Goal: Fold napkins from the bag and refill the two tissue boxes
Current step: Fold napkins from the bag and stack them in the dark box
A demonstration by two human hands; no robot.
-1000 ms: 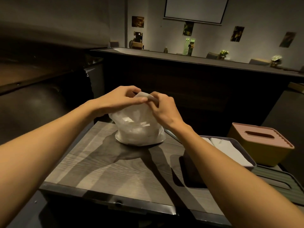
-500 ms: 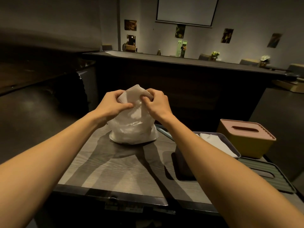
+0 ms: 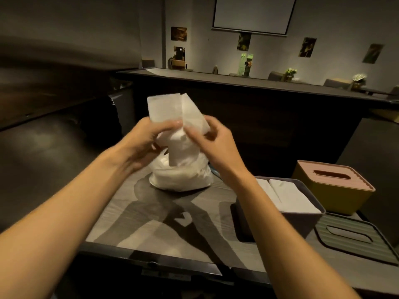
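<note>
White creased napkin [image 3: 177,113] pinched upright by left hand [image 3: 149,139] and right hand [image 3: 213,145], above clear bag [image 3: 181,178] near bench [image 3: 129,221] far edge, bag mouth hidden behind hands

Napkin [image 3: 176,112]: formerly a small white tip pinched at the mouth of the bag [image 3: 181,175], now drawn clear above the bag and opened into a broad creased sheet, its lower end trailing to the bag's mouth; left hand [image 3: 149,139]: raised from the bag's top, thumb pinching the sheet's lower left; right hand [image 3: 212,140]: likewise lifted above the bag, fingers holding the sheet's right edge.
</note>
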